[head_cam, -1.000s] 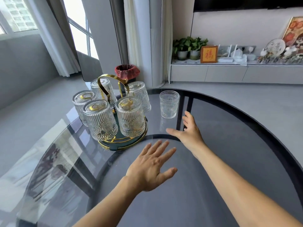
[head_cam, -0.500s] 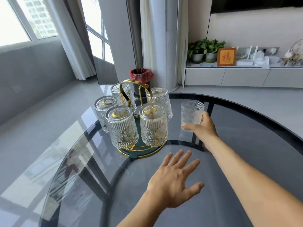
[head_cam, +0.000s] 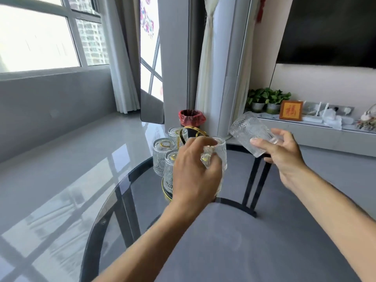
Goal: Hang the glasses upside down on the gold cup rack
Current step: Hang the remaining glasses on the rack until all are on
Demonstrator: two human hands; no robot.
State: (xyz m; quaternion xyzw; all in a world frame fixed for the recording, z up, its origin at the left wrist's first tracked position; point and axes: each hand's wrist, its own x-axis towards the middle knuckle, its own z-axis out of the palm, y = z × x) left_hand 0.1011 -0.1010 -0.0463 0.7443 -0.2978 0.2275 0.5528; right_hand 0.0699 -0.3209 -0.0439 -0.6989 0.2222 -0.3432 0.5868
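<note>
The gold cup rack stands on the round glass table, with several ribbed clear glasses hung upside down on it, such as one at the left and one at the back. My left hand is closed around the front right hung glass and hides much of the rack. My right hand holds a loose ribbed glass in the air to the right of the rack, tilted on its side with its base toward the upper left.
A bin with a red liner stands on the floor behind the table. A low white cabinet with potted plants and a framed picture runs along the right wall. Windows and curtains fill the left.
My right hand lifted the loose glass off the table and tipped it sideways. My left hand rose from over the table and took hold of the front right glass on the rack.
</note>
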